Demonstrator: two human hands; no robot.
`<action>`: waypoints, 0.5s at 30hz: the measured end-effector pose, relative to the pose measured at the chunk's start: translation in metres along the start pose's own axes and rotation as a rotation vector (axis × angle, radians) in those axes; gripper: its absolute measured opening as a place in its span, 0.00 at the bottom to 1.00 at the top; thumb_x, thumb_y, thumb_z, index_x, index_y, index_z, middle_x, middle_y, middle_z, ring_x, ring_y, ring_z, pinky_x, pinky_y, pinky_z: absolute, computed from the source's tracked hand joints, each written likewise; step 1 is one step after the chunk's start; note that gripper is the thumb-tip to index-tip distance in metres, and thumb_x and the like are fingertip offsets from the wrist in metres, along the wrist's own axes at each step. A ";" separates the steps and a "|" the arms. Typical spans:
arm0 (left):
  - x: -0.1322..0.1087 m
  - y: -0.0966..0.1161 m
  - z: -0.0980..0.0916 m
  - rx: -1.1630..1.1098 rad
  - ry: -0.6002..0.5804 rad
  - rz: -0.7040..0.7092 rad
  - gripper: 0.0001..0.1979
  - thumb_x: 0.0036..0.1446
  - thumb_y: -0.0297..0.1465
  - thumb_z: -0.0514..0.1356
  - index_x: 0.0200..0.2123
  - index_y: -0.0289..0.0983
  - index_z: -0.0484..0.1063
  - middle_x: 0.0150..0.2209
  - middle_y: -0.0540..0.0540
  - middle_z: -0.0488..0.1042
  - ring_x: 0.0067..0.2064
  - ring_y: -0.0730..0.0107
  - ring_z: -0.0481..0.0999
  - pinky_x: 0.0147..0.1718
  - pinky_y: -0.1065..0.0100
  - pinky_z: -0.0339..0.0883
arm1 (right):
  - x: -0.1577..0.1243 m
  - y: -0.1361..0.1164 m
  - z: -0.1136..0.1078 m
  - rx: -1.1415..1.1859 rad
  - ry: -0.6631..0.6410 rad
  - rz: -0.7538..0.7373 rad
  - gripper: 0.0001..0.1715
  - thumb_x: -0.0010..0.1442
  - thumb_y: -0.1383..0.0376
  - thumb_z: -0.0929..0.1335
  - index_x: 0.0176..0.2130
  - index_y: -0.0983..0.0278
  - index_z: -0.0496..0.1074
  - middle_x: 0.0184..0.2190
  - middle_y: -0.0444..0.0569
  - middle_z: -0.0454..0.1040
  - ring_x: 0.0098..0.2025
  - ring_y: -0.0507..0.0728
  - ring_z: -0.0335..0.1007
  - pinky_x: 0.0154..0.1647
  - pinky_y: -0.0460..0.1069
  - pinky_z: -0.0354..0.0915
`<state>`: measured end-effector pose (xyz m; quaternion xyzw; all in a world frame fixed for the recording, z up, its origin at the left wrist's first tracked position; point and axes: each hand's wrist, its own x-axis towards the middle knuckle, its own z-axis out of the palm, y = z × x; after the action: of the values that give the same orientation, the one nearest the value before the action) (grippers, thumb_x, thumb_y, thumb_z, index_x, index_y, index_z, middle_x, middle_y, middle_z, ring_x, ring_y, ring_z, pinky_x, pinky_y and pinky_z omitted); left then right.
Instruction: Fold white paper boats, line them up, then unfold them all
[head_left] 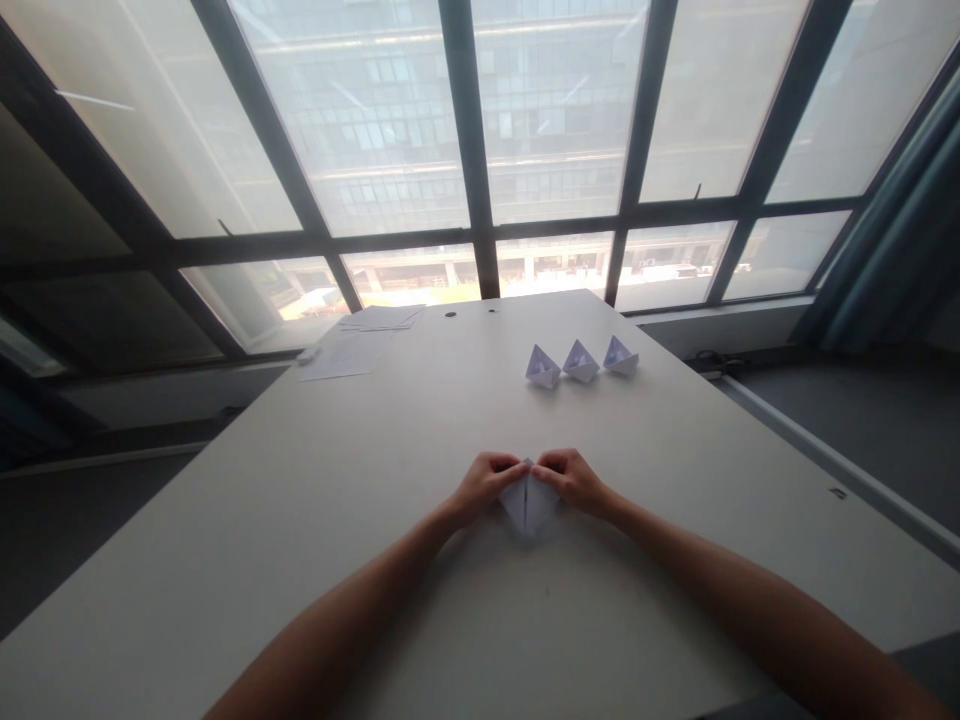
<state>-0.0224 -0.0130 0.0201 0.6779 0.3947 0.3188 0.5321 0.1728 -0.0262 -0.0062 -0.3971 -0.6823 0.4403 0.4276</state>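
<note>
A folded piece of white paper (517,508) is held just above the table, its diamond shape split by a crease or slit down the middle. My left hand (486,480) pinches its upper left edge, thumb on the near face. On the upper right edge my right hand (574,478) pinches it the same way. The thumbs nearly meet by the top point. Fingers behind the paper are hidden. Beyond my hands, to the right, three folded paper boats (580,362) stand in a row.
The white table (420,430) reaches toward large windows (555,110). Flat paper sheets (349,355) lie at its far left. A small dark disc (450,315) sits near the far edge. A dark mark (838,493) is at the right, and a blue curtain (870,240) hangs beyond.
</note>
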 end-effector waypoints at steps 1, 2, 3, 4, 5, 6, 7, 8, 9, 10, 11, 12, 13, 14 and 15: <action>0.000 0.000 0.000 -0.004 0.004 -0.001 0.22 0.52 0.47 0.64 0.26 0.31 0.76 0.22 0.51 0.65 0.25 0.75 0.60 0.23 0.73 0.49 | 0.000 0.000 0.000 -0.001 0.001 0.000 0.21 0.58 0.54 0.67 0.22 0.66 0.68 0.19 0.40 0.60 0.23 0.49 0.53 0.22 0.44 0.49; 0.000 0.000 0.000 -0.008 0.008 -0.003 0.22 0.52 0.47 0.64 0.26 0.30 0.76 0.22 0.51 0.65 0.25 0.75 0.60 0.23 0.73 0.49 | 0.000 0.000 0.000 -0.002 0.004 -0.001 0.21 0.58 0.55 0.67 0.22 0.66 0.68 0.19 0.40 0.60 0.23 0.49 0.53 0.23 0.44 0.49; 0.000 0.000 0.000 -0.012 0.013 -0.004 0.22 0.52 0.47 0.64 0.26 0.30 0.76 0.22 0.51 0.65 0.25 0.75 0.60 0.23 0.73 0.49 | 0.000 0.000 0.000 -0.003 0.009 -0.002 0.21 0.58 0.55 0.67 0.22 0.66 0.68 0.19 0.40 0.60 0.23 0.49 0.53 0.23 0.44 0.49; 0.000 0.000 0.001 -0.015 0.019 -0.005 0.22 0.52 0.47 0.64 0.27 0.30 0.76 0.22 0.51 0.65 0.25 0.75 0.60 0.23 0.73 0.49 | 0.000 0.000 0.000 -0.004 0.013 -0.001 0.21 0.58 0.55 0.67 0.22 0.66 0.68 0.19 0.40 0.60 0.23 0.49 0.53 0.23 0.44 0.49; 0.000 0.000 0.001 -0.017 0.025 -0.005 0.22 0.52 0.47 0.64 0.27 0.30 0.77 0.22 0.50 0.66 0.25 0.75 0.60 0.23 0.73 0.49 | 0.000 0.000 0.000 -0.005 0.017 -0.001 0.21 0.58 0.55 0.67 0.22 0.66 0.67 0.19 0.40 0.60 0.23 0.49 0.53 0.23 0.44 0.49; 0.000 0.000 0.001 -0.017 0.029 -0.005 0.22 0.52 0.47 0.64 0.27 0.30 0.77 0.22 0.50 0.66 0.25 0.75 0.60 0.23 0.73 0.49 | 0.000 0.000 0.000 -0.005 0.020 -0.001 0.21 0.58 0.55 0.67 0.22 0.66 0.67 0.19 0.40 0.60 0.23 0.49 0.53 0.23 0.44 0.49; 0.000 0.000 0.001 -0.016 0.034 -0.005 0.22 0.52 0.46 0.64 0.27 0.30 0.77 0.22 0.50 0.66 0.26 0.75 0.60 0.23 0.73 0.49 | 0.000 0.001 0.001 -0.004 0.023 -0.001 0.21 0.58 0.54 0.67 0.22 0.66 0.67 0.19 0.40 0.60 0.23 0.49 0.53 0.23 0.44 0.49; 0.000 -0.001 0.001 -0.016 0.039 -0.003 0.22 0.52 0.46 0.64 0.27 0.30 0.77 0.22 0.50 0.66 0.26 0.75 0.60 0.23 0.73 0.49 | 0.000 0.001 0.001 -0.004 0.026 -0.001 0.21 0.58 0.54 0.67 0.22 0.66 0.67 0.19 0.40 0.60 0.23 0.49 0.53 0.23 0.44 0.49; 0.000 -0.001 0.001 -0.015 0.044 -0.001 0.22 0.52 0.46 0.64 0.27 0.30 0.77 0.22 0.50 0.67 0.25 0.75 0.60 0.23 0.73 0.49 | 0.000 0.001 0.001 -0.003 0.028 -0.001 0.21 0.58 0.54 0.67 0.22 0.66 0.67 0.19 0.40 0.60 0.23 0.49 0.53 0.23 0.44 0.50; 0.000 -0.002 0.001 -0.013 0.049 0.001 0.22 0.53 0.46 0.64 0.28 0.30 0.78 0.22 0.50 0.67 0.25 0.75 0.60 0.23 0.73 0.49 | 0.000 0.002 0.001 -0.003 0.032 0.000 0.22 0.58 0.54 0.67 0.22 0.66 0.67 0.19 0.40 0.60 0.23 0.49 0.53 0.23 0.45 0.50; 0.000 -0.002 0.001 -0.011 0.055 0.001 0.22 0.53 0.46 0.64 0.28 0.30 0.78 0.22 0.50 0.67 0.25 0.76 0.60 0.23 0.73 0.49 | 0.000 0.002 0.002 -0.004 0.035 0.001 0.22 0.58 0.54 0.67 0.22 0.66 0.67 0.19 0.40 0.60 0.23 0.49 0.53 0.23 0.45 0.50; 0.000 -0.003 0.001 -0.010 0.063 0.000 0.22 0.53 0.46 0.64 0.29 0.29 0.78 0.22 0.50 0.67 0.25 0.75 0.60 0.23 0.73 0.49 | 0.000 0.002 0.002 -0.004 0.039 0.001 0.22 0.58 0.54 0.67 0.22 0.66 0.67 0.19 0.40 0.60 0.23 0.49 0.53 0.23 0.45 0.49; 0.000 -0.003 0.001 -0.011 0.069 -0.002 0.22 0.53 0.46 0.64 0.29 0.29 0.78 0.22 0.50 0.67 0.25 0.75 0.60 0.23 0.73 0.49 | 0.000 0.003 0.002 -0.004 0.044 0.001 0.22 0.58 0.54 0.67 0.22 0.66 0.67 0.19 0.40 0.60 0.23 0.49 0.53 0.23 0.45 0.49; 0.000 -0.003 0.001 -0.012 0.072 -0.004 0.22 0.53 0.46 0.64 0.29 0.29 0.78 0.23 0.50 0.68 0.26 0.75 0.60 0.24 0.73 0.50 | 0.000 0.003 0.002 -0.004 0.049 0.000 0.22 0.58 0.54 0.67 0.22 0.66 0.67 0.19 0.40 0.60 0.23 0.49 0.53 0.23 0.45 0.50; -0.001 -0.003 0.001 -0.014 0.075 -0.006 0.22 0.52 0.46 0.64 0.30 0.30 0.79 0.23 0.49 0.68 0.26 0.75 0.61 0.24 0.73 0.50 | 0.000 0.003 0.003 -0.003 0.053 -0.001 0.21 0.58 0.55 0.67 0.22 0.66 0.67 0.19 0.41 0.60 0.23 0.49 0.53 0.23 0.45 0.50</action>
<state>-0.0225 -0.0135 0.0169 0.6606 0.4142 0.3449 0.5227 0.1708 -0.0260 -0.0093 -0.4090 -0.6716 0.4283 0.4452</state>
